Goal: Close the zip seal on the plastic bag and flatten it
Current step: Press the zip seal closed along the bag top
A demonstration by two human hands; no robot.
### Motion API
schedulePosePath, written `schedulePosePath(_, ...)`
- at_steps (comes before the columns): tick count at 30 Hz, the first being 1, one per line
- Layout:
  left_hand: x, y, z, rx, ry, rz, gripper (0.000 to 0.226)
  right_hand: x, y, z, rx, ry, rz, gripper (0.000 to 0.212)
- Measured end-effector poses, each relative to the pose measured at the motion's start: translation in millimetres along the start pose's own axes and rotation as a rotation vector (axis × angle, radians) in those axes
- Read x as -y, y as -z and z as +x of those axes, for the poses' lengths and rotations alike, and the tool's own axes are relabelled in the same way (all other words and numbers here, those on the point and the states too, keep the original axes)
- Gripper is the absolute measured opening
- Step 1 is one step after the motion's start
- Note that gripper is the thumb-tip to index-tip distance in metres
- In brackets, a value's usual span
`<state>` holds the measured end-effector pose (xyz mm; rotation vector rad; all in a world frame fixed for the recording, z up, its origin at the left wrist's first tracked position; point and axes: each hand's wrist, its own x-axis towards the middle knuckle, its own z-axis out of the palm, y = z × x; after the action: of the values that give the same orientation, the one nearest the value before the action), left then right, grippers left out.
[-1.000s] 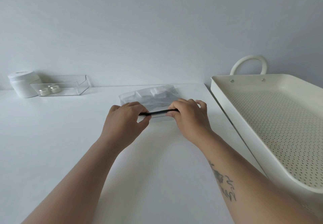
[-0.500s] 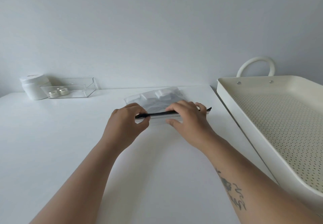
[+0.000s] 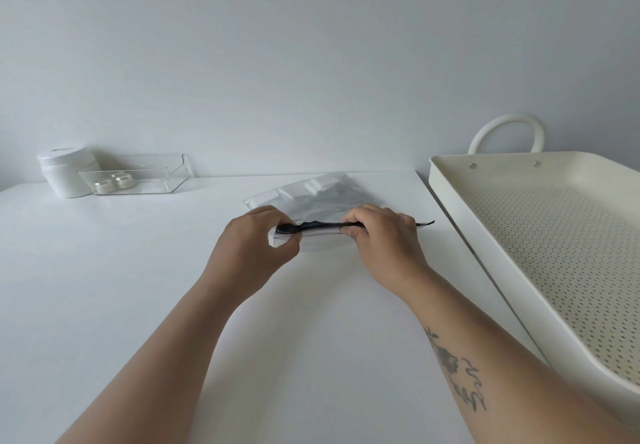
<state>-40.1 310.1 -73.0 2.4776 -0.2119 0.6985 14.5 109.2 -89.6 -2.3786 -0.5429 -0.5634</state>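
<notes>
1. Two bare forearms are seen reaching forward over the white table (image 3: 104,287); a dark tattoo (image 3: 457,374) is carried on the right forearm.
2. One plastic bag (image 3: 311,197) is laid on the table near its middle, between the hands and the back wall, with its long axis running left to right and its mouth turned toward the person.
3. One black zip seal (image 3: 322,225) is stretched along that near edge, also left to right; its right tip is seen sticking out past the right hand, and the strip looks wavy near the left hand.
4. The left hand (image 3: 252,253) is pinched closed on the left end of the seal, thumb against fingers.
5. The right hand (image 3: 384,246) is curled closed over the seal further right, thumb beneath and fingers on top.
6. Pale flat items can be made out inside the bag; their number cannot be told.
7. One cream perforated tray (image 3: 502,173) with a loop handle is placed to the right, apart from the bag.
8. At the far left, one clear box (image 3: 162,180) holding two small jars (image 3: 112,182) is set beside one white tub (image 3: 64,173)
</notes>
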Motion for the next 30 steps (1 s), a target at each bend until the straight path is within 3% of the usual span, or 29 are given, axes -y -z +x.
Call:
schedulePosePath(10, 3, 5, -1, -0.03, 0.045, -0.076, 0.004, -8, -2, 2, 0.015, -0.033, 0.015, 0.011)
schedulePosePath(15, 9, 13, -1, -0.132, 0.087, -0.168, 0.01, -22, 4, 6, -0.012, -0.151, -0.004, 0.011)
schedulePosePath(20, -1, -4, -4, -0.026, 0.046, -0.17, 0.042, -5, -2, 3, 0.033, -0.005, 0.053, 0.017)
schedulePosePath(24, -3, -10, -1, -0.011, 0.064, -0.185, 0.012, 4, -8, 1, 0.09, 0.081, 0.07, 0.016)
schedulePosePath(30, 1, -6, 0, 0.056, 0.095, -0.073, 0.005, 3, -4, 0, 0.097, 0.079, 0.071, 0.013)
